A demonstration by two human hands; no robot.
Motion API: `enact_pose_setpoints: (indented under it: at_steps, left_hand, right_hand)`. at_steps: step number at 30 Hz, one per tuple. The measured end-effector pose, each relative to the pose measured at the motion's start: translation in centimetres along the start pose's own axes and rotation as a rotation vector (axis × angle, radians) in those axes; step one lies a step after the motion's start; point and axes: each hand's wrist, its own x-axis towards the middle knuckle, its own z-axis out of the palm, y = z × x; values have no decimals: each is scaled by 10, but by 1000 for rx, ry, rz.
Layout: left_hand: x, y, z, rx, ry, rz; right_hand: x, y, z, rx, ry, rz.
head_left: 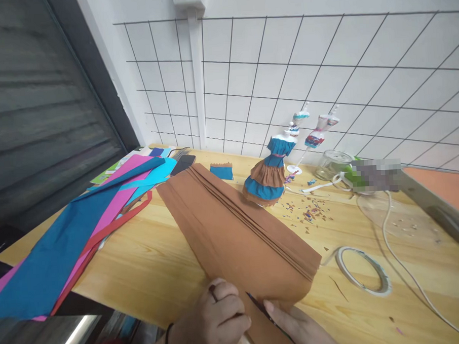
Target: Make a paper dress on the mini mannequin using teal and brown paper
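Observation:
A broad sheet of brown crepe paper (pixel 216 218), with folds along its length, slants across the wooden table in front of me. My left hand (pixel 220 317) is closed on the near edge of this paper, knuckles up. Beside it my right hand (pixel 297 326) is closed, its thumb extended along the paper. Under that thumb runs a dark, thin blade-like tool (pixel 260 305), lying along a split between the main sheet and a narrow brown strip (pixel 269 332). The tool's handle and most right fingers are hidden.
Blue crepe paper (pixel 68 235) and pink and red strips lie left. Behind stand a doll-like figure in a ruffled dress (pixel 269 173) and small stands. Paper scraps (pixel 311 211), a tape roll (pixel 342 268), a glass jar (pixel 331 162) and a white cable (pixel 401 266) lie right.

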Motion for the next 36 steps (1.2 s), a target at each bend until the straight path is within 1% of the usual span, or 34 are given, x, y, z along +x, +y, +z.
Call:
enact_pose_setpoints:
  at_steps: [3,6,8,11,13,15,18,21,24,27,30,32,36]
  left_hand:
    - [0,1,0,4,7,1]
    - [0,1,0,12,4,-6]
    - [0,1,0,15,5,-10]
    - [0,0,0,10,12,-9]
    - [0,0,-1,3,17,-7]
    - [0,0,-2,-7,23,-8]
    - [-1,0,-2,-25,28,-19]
    - [-2,0,-1,-37,19,-24]
    - [-2,0,-2,-34,10,-9]
    - [-2,0,-2,-23,17,3]
    - [-1,0,-1,-19,35,-11]
    - [-2,0,0,-18,38,-17]
    - [-4,0,1,-33,4,-9]
  right_hand:
    - [2,-2,2,44,-33,111]
    - [7,1,10,91,-29,243]
    - [10,3,14,99,-20,276]
    - [9,7,10,82,3,146]
    - [6,10,5,62,-14,44]
    - [4,12,2,49,-41,-3]
    - [2,11,1,47,-57,-11]
    - [3,4,3,36,-63,-4]
    - [4,-5,4,19,-57,-46]
    - [6,-10,4,37,-82,-65]
    - [6,-10,4,53,-97,-64]
    - [5,-8,3,27,-75,-62]
    - [4,-5,0,-14,-57,-78]
